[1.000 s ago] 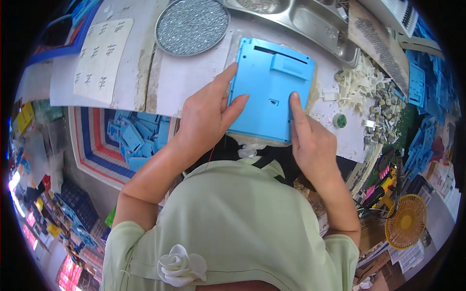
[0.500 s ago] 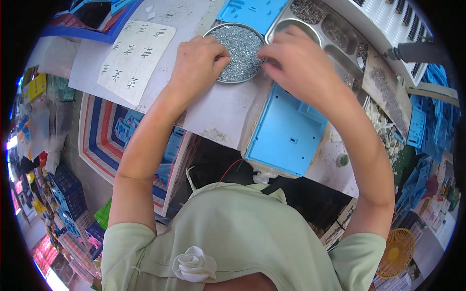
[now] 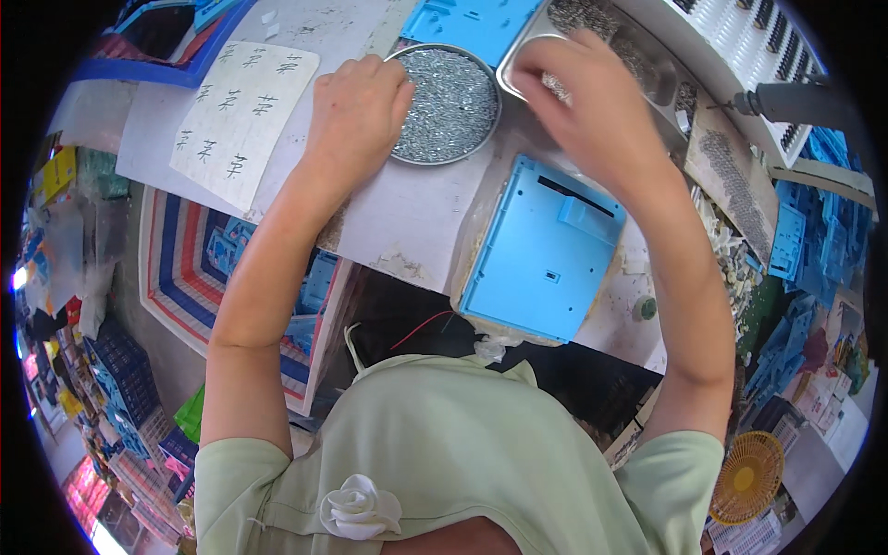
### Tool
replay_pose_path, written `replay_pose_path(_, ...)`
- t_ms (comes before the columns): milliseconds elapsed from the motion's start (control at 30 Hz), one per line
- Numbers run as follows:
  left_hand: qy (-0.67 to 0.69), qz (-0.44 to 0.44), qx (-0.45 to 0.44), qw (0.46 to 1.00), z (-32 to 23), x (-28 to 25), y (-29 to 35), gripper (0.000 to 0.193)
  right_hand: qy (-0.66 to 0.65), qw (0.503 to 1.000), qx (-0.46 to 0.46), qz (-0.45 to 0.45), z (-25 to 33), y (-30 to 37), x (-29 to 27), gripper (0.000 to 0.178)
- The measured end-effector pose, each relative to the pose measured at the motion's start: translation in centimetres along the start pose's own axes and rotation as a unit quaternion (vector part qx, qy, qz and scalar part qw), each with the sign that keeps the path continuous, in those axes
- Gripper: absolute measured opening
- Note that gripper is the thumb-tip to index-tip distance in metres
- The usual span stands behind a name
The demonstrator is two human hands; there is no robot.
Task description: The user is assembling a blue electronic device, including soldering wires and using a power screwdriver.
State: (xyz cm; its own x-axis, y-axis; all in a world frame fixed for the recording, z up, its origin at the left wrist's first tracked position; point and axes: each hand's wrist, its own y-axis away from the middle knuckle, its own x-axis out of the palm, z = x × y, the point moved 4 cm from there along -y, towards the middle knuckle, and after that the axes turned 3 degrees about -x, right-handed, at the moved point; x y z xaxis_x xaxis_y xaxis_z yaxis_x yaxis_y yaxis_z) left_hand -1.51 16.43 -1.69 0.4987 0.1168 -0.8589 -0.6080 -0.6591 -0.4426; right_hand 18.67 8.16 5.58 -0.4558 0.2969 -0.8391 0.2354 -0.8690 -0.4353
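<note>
I have the left hand [image 3: 359, 113] at the left rim of a round, shallow metal dish [image 3: 435, 164] heaped with small silvery metal pieces [image 3: 451, 104]. Its fingers are curled, with the fingertips hidden from me, so I cannot tell whether it grasps anything. The right hand [image 3: 597, 106] is bent over a silver steel tray [image 3: 660, 85] with several compartments (it is blurred in my view), and I cannot tell what, if anything, is between its fingers.

The flat, light-blue plastic panel [image 3: 532, 273] lies on the pale work surface [image 3: 407, 227] between the 2 forearms, nearer the body than the dish, and neither hand touches it. I make out 1 long dark slot and 1 raised block toward its far end. Beyond the dish lies another blue plastic panel [image 3: 472, 26], and to the left a white handwritten paper sheet [image 3: 222, 129].
</note>
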Motion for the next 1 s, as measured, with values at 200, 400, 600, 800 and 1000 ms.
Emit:
replay_pose_path(200, 0.001, 0.030, -0.008, 1.000, 0.1, -0.6, 0.1, 0.022, -0.078, 0.970, 0.230, 0.023, -1.8, 12.5, -5.0, 0.010)
replay_pose_path(400, 0.278, 0.141, -0.107, 0.944, -3.5, -2.0, 1.3, 0.010, -0.010, 0.986, 0.162, 0.042, -1.4, 13.7, -4.3, 0.010)
replay_pose_path(600, 0.357, 0.146, -0.053, 0.921, -8.3, -2.4, 2.7, 0.007, -0.038, 0.993, 0.087, 0.064, -2.4, 12.3, -5.0, 0.013)
replay_pose_path(800, 0.260, 0.124, 0.035, 0.957, -9.8, -1.3, 2.2, 0.013, -0.063, 0.997, -0.011, 0.038, -2.3, 4.4, -3.5, 0.017)
replay_pose_path(1000, 0.167, 0.162, 0.092, 0.968, -10.7, -0.7, 2.2, 0.015, 0.076, 0.977, -0.135, 0.148, -1.9, -2.2, 4.4, 0.013)
